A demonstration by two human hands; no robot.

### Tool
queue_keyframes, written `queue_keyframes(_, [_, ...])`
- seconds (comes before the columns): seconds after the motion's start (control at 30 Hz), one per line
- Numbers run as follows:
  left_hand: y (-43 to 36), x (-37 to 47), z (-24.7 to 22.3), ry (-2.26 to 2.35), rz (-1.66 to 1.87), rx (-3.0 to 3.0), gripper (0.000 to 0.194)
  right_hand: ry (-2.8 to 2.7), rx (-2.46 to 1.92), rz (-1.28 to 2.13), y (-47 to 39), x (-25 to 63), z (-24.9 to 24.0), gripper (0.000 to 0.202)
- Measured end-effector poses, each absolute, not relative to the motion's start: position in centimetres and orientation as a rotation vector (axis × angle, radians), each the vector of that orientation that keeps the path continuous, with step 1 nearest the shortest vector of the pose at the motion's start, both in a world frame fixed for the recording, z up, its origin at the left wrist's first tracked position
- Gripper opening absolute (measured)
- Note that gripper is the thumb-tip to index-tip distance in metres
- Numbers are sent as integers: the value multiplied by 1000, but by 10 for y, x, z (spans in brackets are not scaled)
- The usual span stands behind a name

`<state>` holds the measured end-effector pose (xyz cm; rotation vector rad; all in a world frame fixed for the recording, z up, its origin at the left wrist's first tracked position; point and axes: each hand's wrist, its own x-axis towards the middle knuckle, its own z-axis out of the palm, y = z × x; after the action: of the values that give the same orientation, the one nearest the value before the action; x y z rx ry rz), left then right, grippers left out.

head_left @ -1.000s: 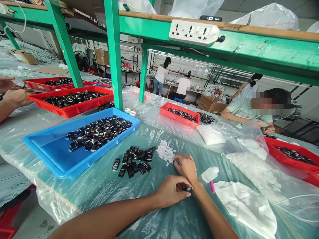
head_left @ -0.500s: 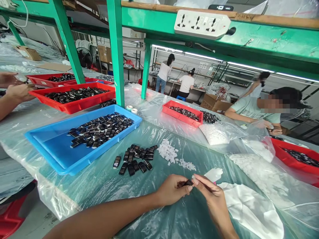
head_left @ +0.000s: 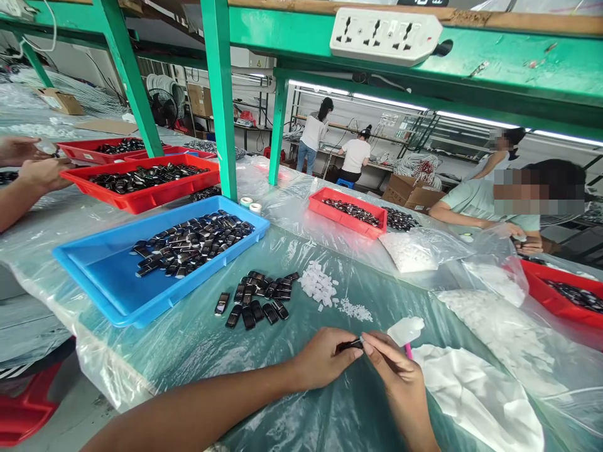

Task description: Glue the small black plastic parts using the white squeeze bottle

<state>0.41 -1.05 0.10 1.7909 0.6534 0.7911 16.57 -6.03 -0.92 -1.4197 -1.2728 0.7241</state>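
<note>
My left hand (head_left: 325, 359) is closed around a small black glossy casing (head_left: 349, 344), with the thumb along its near side. At the casing's right end the fingertips of my right hand (head_left: 393, 364) are pinched together, touching it. Whatever lies between those fingertips is too small to make out. Beyond my hands, a loose group of similar black casings (head_left: 257, 298) lies on the plastic-covered table. Just right of them are a pile of white plastic pieces (head_left: 318, 284) and a smaller heap of finer white bits (head_left: 355, 309).
A blue tray (head_left: 98, 276) and red trays (head_left: 141, 199) of black parts stand left. A white bottle (head_left: 406, 331), white cloth (head_left: 480, 395) and bags of white pieces (head_left: 494, 339) lie right. A green post (head_left: 219, 100) rises ahead. Co-workers' hands work at both sides.
My right fingertips have shifted slightly left, closer onto the casing's end. The casing has turned a little in my left hand. The view has moved slightly.
</note>
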Motion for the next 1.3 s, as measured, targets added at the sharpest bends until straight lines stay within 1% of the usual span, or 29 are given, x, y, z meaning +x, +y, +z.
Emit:
queue_keyframes(0.17, [-10, 4, 5, 604, 795, 1661, 43, -1302, -1404, 761, -63, 160, -10, 29])
queue_keyframes(0.37, [-4, 5, -3, 527, 798, 1597, 47, -1202, -1404, 919, -66, 153, -11, 32])
queue_keyframes(0.53, [-1, 4, -7, 500, 836, 1588, 44, -1174, -1411, 942, -68, 148, -14, 34])
queue_keyframes(0.7, [-1, 9, -9, 528, 789, 1504, 43, -1217, -1420, 960, -64, 153, -12, 39])
queue_keyframes(0.77, [-1, 12, -9, 564, 792, 1438, 41, -1305, -1468, 881, -59, 158, -12, 41])
queue_keyframes(0.9, [-1, 14, -11, 637, 785, 1390, 42, -1653, -1674, 372, -44, 171, -18, 41])
queue_keyframes(0.97, [-1, 13, -12, 647, 773, 1423, 42, -1753, -1724, 221, -38, 176, -24, 41])
queue_keyframes(1.17, [-2, 12, -15, 618, 755, 1516, 40, -1785, -1765, 151, -28, 181, -34, 39])
queue_keyframes(1.3, [-4, 11, -12, 638, 756, 1523, 40, -1748, -1773, 189, -30, 183, -32, 34])
